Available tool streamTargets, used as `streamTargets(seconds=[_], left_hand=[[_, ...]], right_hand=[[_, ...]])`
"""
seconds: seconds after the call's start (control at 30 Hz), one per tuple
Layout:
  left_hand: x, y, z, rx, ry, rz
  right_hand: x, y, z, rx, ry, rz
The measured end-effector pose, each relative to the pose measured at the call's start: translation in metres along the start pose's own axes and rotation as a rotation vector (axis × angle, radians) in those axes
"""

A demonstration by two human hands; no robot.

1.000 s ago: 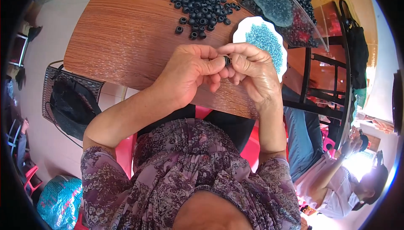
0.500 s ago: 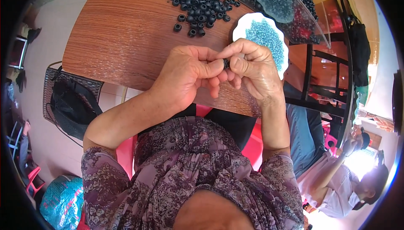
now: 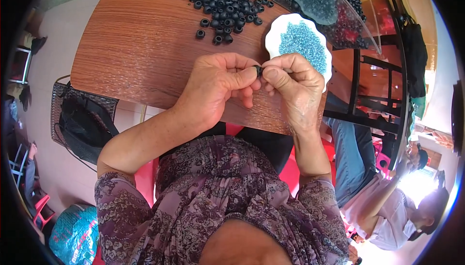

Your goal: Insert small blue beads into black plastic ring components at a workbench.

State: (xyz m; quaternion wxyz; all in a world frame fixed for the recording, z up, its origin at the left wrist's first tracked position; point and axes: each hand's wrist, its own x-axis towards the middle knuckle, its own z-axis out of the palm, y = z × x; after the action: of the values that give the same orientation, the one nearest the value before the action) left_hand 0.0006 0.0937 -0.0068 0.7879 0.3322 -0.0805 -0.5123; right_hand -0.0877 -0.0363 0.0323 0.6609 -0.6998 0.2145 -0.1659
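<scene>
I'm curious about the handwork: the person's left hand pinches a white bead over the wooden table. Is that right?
Not quite: the bead is black, not white, as the head view shows. The left hand does pinch it over the wooden table.

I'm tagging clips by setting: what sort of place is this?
Probably an indoor workroom: a wood-grain table, a pile of black bead-like pieces, and a white dish of tiny blue ones.

Workroom, beads (image 3: pixel 224 9) on table (image 3: pixel 131 47)
</scene>
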Motion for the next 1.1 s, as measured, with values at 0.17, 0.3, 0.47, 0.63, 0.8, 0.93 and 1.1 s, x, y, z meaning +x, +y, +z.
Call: streamTargets(seconds=[0.17,0.3,0.47,0.63,0.8,0.93,1.1], left_hand=[[0.001,-0.001,-0.001,0.081,0.028,0.026],[0.002,0.001,-0.003,0.063,0.022,-0.029],[0.002,0.0,-0.006,0.001,0.012,-0.08],[-0.001,0.004,-0.002,-0.037,0.01,-0.091],[-0.002,0.005,-0.001,-0.004,-0.004,-0.071],[-0.007,0.004,0.0,0.077,0.015,-0.052],[0.002,0.009,-0.002,0.036,0.011,-0.047]], right_hand=[[0.007,-0.003,-0.005,-0.076,-0.067,0.057],[0.015,-0.009,-0.01,-0.119,-0.168,0.175],[0.023,-0.002,-0.013,0.066,-0.295,0.21],[0.023,-0.002,-0.012,0.088,-0.378,0.226],[0.024,-0.005,-0.01,0.067,-0.403,0.203],[0.022,-0.003,-0.007,0.066,-0.451,0.172],[0.023,0.003,-0.002,0.165,-0.257,0.24]])
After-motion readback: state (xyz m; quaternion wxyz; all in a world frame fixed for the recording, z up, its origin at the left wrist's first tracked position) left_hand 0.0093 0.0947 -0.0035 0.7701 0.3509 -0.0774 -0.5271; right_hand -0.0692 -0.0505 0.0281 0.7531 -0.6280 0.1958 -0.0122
